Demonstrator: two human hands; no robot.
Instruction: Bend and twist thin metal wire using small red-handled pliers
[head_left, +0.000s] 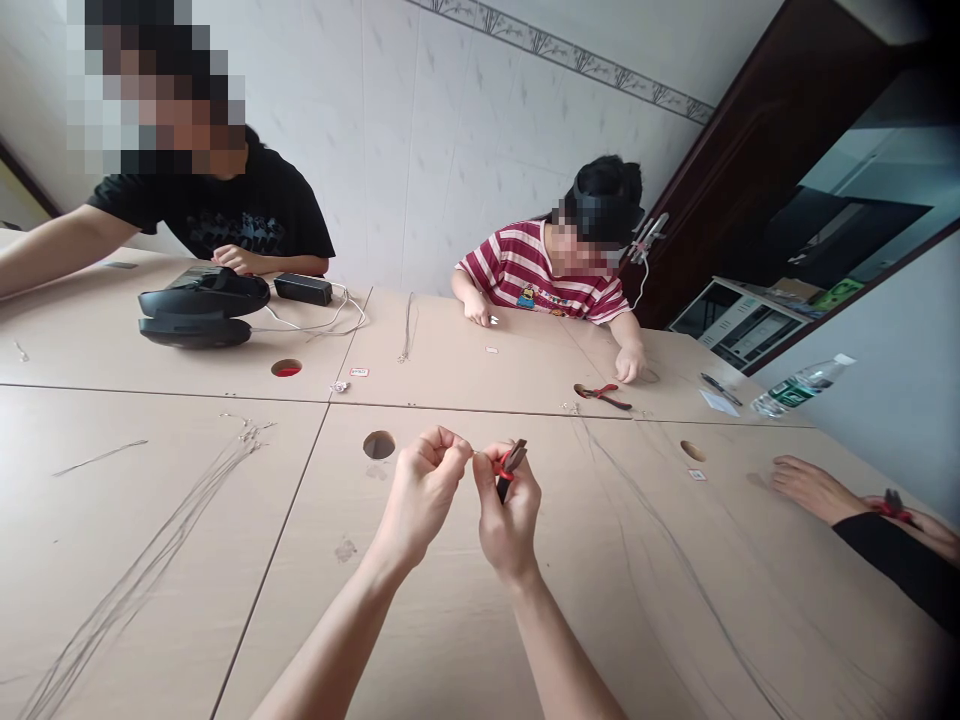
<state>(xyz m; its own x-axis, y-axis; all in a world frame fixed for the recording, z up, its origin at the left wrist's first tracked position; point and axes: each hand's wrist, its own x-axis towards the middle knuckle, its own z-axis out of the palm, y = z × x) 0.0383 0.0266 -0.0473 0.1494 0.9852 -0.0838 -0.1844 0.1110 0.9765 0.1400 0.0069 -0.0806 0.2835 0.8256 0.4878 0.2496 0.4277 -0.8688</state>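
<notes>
Both of my hands meet over the middle of the table. My left hand (429, 485) is closed in a pinch, thumb against forefinger, on a tiny piece too small to name. My right hand (512, 515) is wrapped round a pair of pliers (511, 462) with red and black handles, their dark jaws pointing up. Its thumb and forefinger come close to the left fingertips, at the same tiny piece. On the left lies a bundle of thin grey cords (184, 505) with small metal ends. More thin cords (660, 520) run across the table on the right.
Across the table (360, 630) sit two people, near a black headset-like device (199, 305) and a black box (303, 289) with white cables. Other pliers (606, 396) lie by a table hole. A water bottle (802, 385) stands tilted at right, beyond another person's hand (814, 490).
</notes>
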